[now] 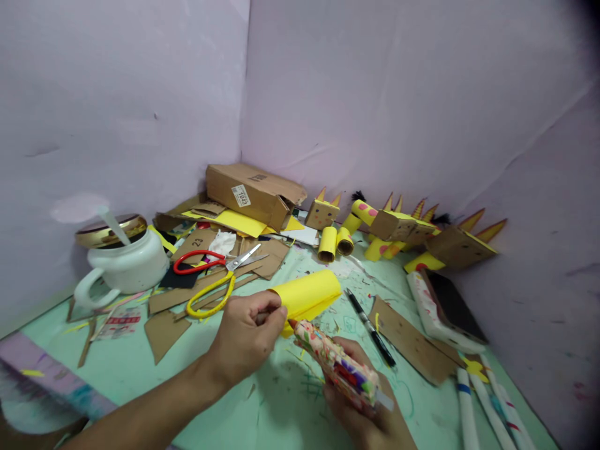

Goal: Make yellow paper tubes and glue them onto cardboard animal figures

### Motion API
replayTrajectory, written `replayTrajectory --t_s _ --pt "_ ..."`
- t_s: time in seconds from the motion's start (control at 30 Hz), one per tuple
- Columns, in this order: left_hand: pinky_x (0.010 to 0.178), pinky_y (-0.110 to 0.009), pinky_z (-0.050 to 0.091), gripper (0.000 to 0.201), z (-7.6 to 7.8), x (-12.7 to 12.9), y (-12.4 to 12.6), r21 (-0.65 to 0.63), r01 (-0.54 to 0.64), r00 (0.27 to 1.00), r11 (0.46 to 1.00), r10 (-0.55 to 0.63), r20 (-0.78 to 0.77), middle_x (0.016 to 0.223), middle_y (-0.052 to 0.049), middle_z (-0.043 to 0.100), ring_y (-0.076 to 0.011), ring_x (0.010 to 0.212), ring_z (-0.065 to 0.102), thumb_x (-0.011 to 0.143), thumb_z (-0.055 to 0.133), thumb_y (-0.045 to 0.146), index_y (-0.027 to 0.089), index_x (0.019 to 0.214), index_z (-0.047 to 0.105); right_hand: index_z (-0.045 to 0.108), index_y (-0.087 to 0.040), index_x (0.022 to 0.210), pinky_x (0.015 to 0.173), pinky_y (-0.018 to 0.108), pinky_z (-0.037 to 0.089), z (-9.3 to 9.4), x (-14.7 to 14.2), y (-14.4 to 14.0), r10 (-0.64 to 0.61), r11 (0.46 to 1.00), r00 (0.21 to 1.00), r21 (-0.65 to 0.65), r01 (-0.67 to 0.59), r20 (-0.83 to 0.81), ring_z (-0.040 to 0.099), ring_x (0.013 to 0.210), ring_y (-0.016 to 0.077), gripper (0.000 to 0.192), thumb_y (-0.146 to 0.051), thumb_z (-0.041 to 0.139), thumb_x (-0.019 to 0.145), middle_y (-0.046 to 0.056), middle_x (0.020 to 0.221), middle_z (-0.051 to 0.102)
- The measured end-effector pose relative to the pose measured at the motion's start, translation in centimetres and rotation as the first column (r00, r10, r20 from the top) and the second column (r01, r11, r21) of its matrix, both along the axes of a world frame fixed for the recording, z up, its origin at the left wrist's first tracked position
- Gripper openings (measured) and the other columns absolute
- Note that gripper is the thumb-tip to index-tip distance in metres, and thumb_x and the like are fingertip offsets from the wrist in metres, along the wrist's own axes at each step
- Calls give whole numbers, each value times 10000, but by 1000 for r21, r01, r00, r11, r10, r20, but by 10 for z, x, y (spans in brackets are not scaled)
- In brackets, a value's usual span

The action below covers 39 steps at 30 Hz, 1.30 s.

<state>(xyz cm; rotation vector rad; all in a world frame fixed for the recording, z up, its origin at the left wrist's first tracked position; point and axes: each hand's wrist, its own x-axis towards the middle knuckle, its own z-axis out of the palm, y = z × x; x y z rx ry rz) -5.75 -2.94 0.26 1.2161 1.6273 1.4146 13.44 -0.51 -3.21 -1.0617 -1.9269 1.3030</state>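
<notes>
- Left hand (246,334) is pinching the yellow paper roll (307,295) shut at mid-table (140,369), steadying its seam.
- Right hand (363,400) is gripping the glue gun (338,364), nozzle touching the seam.

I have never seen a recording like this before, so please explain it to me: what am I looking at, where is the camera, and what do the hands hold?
There is only one picture, and no machine. The camera sits on a person's head and looks forward and down, so you see that person's own two bare hands from above.

The left hand grips a rolled tube of yellow paper. The right hand holds a glue gun covered in colourful patterned wrapping, with its tip touching the yellow roll.

They work over a pale green table in a corner of lilac walls. On it lie scissors with one red and one yellow handle, brown cardboard scraps, a cardboard box, a white jug, a black pen, a phone, and small cardboard figures with yellow parts and pointed spikes.
</notes>
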Motion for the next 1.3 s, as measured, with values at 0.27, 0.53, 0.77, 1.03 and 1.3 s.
replayTrajectory --t_s 0.27,0.53,0.77,1.03,1.3 --pt "320 -164 249 166 2 -5 3 -39 -56 976 998 63 206 317 64 444 -60 296 351 679 555 310 171 590 534 598 -212 929 470 238 333 8 -2 -4 -120 993 990 -19 119 -72 439 523 136 337 -465 606 707 6 664 559" --pt "280 -149 165 166 -2 -9 9 -141 -18 901 990 77 427 287 65 455 -42 243 287 628 597 320 170 613 526 620 -173 849 381 209 275 20 9 25 -368 925 904 -187 331 -220 339 398 91 344 -429 690 632 -58 452 421" --pt "296 -140 154 188 4 -10 7 -161 -10 856 987 92 508 302 82 428 -26 246 319 556 648 292 158 560 516 568 -154 662 450 208 419 14 -2 72 -577 758 805 -460 463 -140 470 476 86 324 -346 779 507 -40 553 538" --pt "294 -142 140 183 9 -19 7 -120 -131 819 984 176 545 285 82 415 -27 232 310 493 674 234 156 547 518 593 -166 580 518 263 437 9 -36 94 -423 837 893 -443 320 -153 532 542 147 87 -247 622 592 -7 522 550" --pt "273 -145 135 158 6 -17 6 -147 -31 749 989 120 651 340 75 439 -23 227 312 500 659 230 158 538 525 472 -233 1198 907 383 381 22 3 52 -428 903 867 -102 416 -255 514 1075 251 652 -319 692 590 85 1179 580"
